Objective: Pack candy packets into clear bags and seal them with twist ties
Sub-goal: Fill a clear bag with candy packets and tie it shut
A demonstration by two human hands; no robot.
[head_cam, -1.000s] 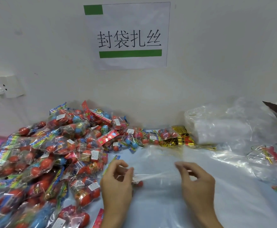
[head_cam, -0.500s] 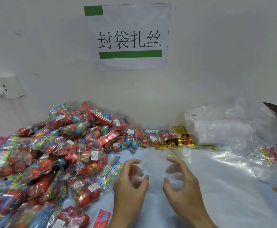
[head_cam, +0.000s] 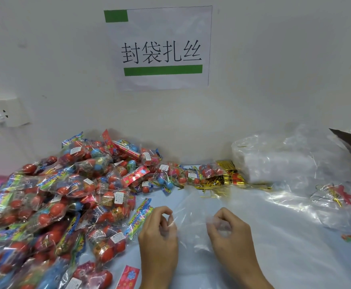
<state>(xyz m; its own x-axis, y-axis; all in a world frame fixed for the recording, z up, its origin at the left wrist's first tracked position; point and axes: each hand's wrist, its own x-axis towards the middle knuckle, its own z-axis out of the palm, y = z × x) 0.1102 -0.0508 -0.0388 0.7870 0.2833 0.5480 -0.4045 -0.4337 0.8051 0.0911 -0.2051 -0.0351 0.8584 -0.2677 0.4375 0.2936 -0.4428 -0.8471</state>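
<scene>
- left hand (head_cam: 158, 232) and right hand (head_cam: 228, 230) both pinching the clear bag (head_cam: 193, 217) just above the tabletop (head_cam: 295, 257)
- candy packets (head_cam: 66, 197) heaped left, gold twist ties (head_cam: 222, 180) behind

A pale blue table (head_cam: 285, 257) carries a heap of candy packets (head_cam: 66, 195) at left, gold twist ties (head_cam: 224, 178) behind, and what look like stacked clear bags (head_cam: 285, 163) at right.

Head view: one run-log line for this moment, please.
stage: opening clear bag | left hand: pinching bag | right hand: pinching bag | candy packets: left pile
</scene>
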